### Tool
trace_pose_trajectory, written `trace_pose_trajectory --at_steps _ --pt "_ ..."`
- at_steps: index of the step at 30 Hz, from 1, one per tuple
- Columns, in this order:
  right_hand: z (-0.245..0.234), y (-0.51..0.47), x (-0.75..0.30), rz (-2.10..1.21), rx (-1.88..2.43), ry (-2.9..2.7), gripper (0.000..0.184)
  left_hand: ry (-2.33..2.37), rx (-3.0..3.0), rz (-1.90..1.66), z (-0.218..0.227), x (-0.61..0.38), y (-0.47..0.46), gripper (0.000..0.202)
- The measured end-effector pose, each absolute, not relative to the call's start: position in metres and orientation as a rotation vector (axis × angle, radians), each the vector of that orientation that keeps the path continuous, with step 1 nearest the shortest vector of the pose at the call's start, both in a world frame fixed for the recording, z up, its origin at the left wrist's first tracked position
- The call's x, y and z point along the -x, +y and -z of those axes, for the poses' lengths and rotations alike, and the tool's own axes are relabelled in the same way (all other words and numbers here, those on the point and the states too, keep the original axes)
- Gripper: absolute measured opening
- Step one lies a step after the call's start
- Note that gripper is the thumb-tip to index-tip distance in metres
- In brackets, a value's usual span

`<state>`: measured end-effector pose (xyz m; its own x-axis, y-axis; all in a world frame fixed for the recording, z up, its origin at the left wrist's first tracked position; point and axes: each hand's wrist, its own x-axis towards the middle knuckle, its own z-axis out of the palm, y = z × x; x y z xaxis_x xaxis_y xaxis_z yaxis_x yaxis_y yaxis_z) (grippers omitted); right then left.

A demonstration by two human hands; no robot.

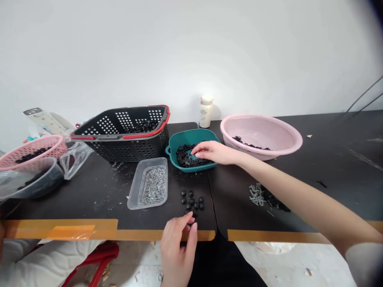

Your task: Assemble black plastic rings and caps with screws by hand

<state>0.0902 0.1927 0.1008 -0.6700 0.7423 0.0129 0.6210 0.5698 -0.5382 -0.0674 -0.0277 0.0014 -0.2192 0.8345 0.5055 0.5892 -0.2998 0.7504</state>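
Curling half shut, the left hand [176, 249] is just by the black discs [191, 201]; I can't tell if it holds one; the right hand [212, 152] lies open on black bits [186, 156] in the teal bowl [191, 137]

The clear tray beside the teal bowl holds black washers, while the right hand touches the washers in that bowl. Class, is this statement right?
Not quite. The head view shows the clear tray holding silver screws, not black washers. The right hand does touch the washers in the teal bowl.
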Motion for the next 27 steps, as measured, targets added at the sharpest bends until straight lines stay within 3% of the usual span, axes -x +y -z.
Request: trace_pose_trajectory --at_steps 3,6,10,15,22,27 --pt "-0.102 0.126 -0.121 -1.085 0.818 -2.251 0.022 1.512 -1.384 -1.477 -0.008 0.055 -0.027 0.026" --pt "-0.082 0.061 -0.142 -1.196 0.696 -2.133 0.016 1.187 -1.153 -1.256 -0.013 0.04 -0.019 0.042" --pt "-0.045 0.011 -0.156 -0.926 0.91 -1.96 0.011 0.984 -1.061 -0.969 -0.013 0.022 -0.009 0.033" --pt "-0.024 0.008 -0.189 -0.831 1.002 -1.936 0.016 0.992 -1.14 -0.89 -0.007 0.011 -0.004 0.011" --pt "-0.025 0.026 -0.253 -0.465 1.802 -1.949 0.011 1.182 -1.395 -1.052 -0.004 0.013 0.01 0.01" --pt "-0.017 0.023 -0.253 -0.532 1.807 -2.004 0.013 1.216 -1.536 -1.074 -0.002 0.014 0.013 0.017"
